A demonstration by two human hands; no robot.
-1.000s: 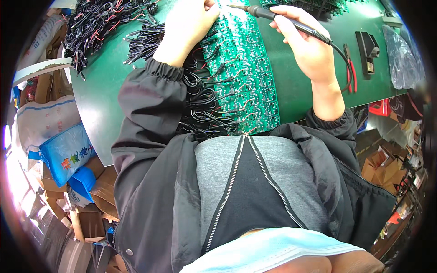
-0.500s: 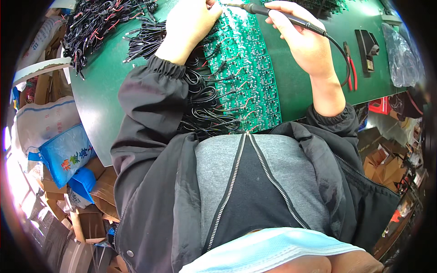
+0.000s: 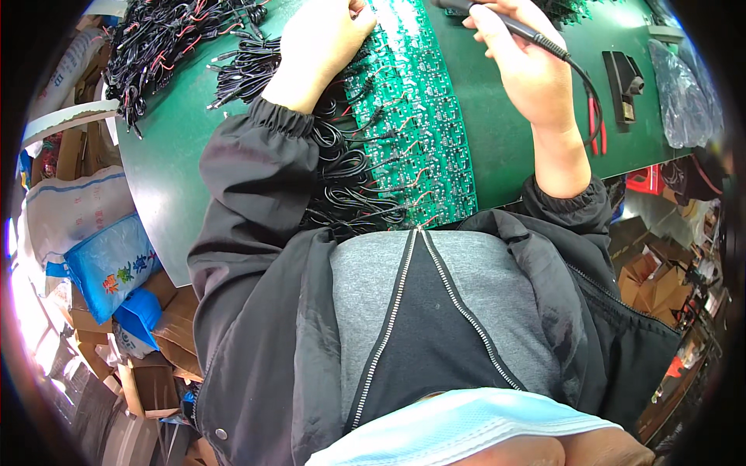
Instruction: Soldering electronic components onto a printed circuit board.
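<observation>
My left hand (image 3: 320, 45) is at the far left edge of a long panel of green circuit boards (image 3: 439, 147). Its fingertips are pinched together near the top of the picture; what lies between them is too small to make out. My right hand (image 3: 532, 74) grips the black handle of a soldering iron (image 3: 522, 29) above the green table, right of the panel. The iron's tip does not show. Black cables (image 3: 346, 167) lie coiled along the panel's left side, with thin red and black wire ends reaching onto the boards.
More black cables (image 3: 183, 46) are heaped at the far left, beside a smaller bundle (image 3: 247, 68). Right of my right hand lie red-handled pliers (image 3: 596, 128), a black holder-like object (image 3: 622, 85) and a clear plastic bag (image 3: 684, 93). More boards (image 3: 556, 12) sit at the far edge.
My right hand has drawn the soldering iron right, away from over the boards, and its tip has gone from sight. The left hand stays nearly in place.
</observation>
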